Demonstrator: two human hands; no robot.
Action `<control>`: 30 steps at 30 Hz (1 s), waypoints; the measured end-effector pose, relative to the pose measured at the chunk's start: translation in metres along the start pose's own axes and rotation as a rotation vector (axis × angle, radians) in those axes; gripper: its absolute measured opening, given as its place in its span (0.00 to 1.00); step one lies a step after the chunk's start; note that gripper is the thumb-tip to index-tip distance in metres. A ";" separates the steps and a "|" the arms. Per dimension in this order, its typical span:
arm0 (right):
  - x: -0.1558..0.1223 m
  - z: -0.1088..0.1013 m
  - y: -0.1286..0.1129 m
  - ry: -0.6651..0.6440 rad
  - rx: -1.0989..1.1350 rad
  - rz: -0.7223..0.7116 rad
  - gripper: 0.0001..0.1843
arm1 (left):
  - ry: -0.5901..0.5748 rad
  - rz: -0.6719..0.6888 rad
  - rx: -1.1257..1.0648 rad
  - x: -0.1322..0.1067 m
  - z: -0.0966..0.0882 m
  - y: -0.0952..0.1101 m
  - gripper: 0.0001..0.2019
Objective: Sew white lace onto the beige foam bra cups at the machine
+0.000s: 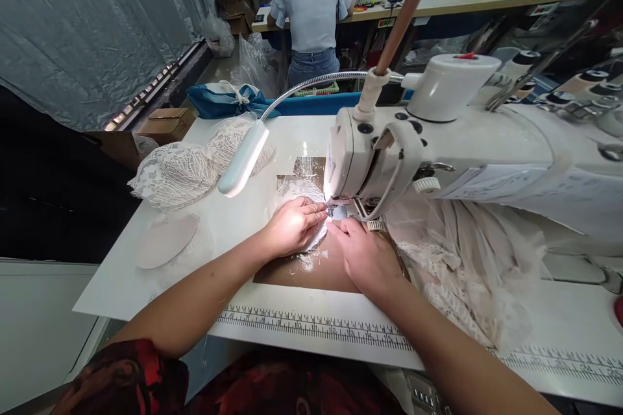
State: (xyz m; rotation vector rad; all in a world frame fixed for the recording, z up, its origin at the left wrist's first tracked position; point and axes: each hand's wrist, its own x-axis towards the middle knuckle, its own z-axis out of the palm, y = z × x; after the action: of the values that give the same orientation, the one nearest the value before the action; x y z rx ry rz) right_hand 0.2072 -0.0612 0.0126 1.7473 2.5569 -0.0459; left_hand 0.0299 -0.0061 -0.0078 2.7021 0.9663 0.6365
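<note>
A piece of white lace fabric (pixel 298 189) lies under the lit needle area of a white sewing machine (pixel 348 155). My left hand (pixel 296 225) is closed on this lace, its fingers together and their tips just left of the presser foot (pixel 331 209). Close to the foot on the right, my right hand (pixel 368 258) has its thumb and forefinger drawn together at the fabric's edge. What its fingertips pinch is partly hidden. Beneath both hands is a shiny brown plate (pixel 311 272) on the white table (pixel 233 259).
Lace cups (pixel 178 175) and a pale oval pad (pixel 168 241) lie on the left. Sheer lace fabric (pixel 462 259) is heaped at right. A lamp (pixel 244 162) on a bendable neck hangs over the table. A printed ruler (pixel 311 327) runs along the front; a person (pixel 314 19) sits beyond.
</note>
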 end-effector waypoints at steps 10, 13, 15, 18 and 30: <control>-0.004 0.009 0.006 0.040 0.046 -0.033 0.27 | -0.082 -0.156 0.120 -0.004 0.002 0.000 0.19; -0.005 0.010 0.007 0.065 0.069 -0.041 0.26 | -0.066 -0.210 0.169 -0.005 0.000 0.003 0.19; -0.007 0.012 0.008 0.099 0.105 -0.051 0.24 | -0.063 -0.255 0.183 -0.005 -0.003 0.004 0.19; -0.009 0.013 0.011 0.170 0.199 -0.083 0.21 | -0.133 -0.281 0.129 -0.009 -0.014 0.005 0.20; -0.015 0.009 0.017 0.233 0.431 -0.106 0.18 | -0.066 -0.113 -0.326 -0.051 -0.044 0.046 0.16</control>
State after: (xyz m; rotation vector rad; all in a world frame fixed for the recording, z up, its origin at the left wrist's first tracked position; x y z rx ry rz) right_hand 0.2287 -0.0691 0.0043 1.8356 2.9849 -0.4557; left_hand 0.0000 -0.0720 0.0290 2.3515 0.9030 0.6186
